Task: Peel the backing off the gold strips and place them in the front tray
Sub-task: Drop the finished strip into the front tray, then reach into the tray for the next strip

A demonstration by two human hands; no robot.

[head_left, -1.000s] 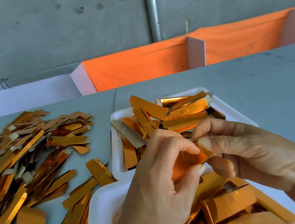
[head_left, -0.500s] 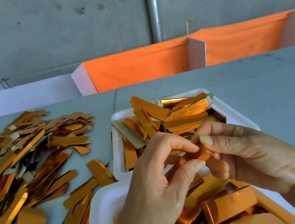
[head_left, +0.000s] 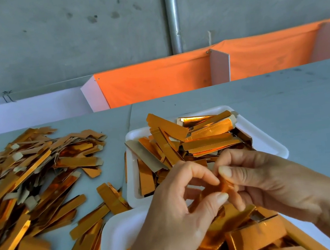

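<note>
A small gold strip (head_left: pixel 224 186) is held between both hands above the near white tray (head_left: pixel 120 233). My left hand (head_left: pixel 173 219) pinches it between thumb and forefinger. My right hand (head_left: pixel 269 182) pinches its upper end, with the other fingers curled under it. Most of the strip is hidden by fingers. The near tray holds folded gold pieces (head_left: pixel 254 237). Behind it, a second white tray (head_left: pixel 267 138) is heaped with gold strips (head_left: pixel 207 133).
A wide heap of loose gold strips (head_left: pixel 29 175) covers the grey table (head_left: pixel 295 106) on the left, some reaching the near tray. An orange cloth barrier (head_left: pixel 153 79) with white dividers runs along the table's far edge before a concrete wall.
The hands have drawn slightly apart and turned the strip; my left fingers have opened out more, and less of the gold piece shows between them.
</note>
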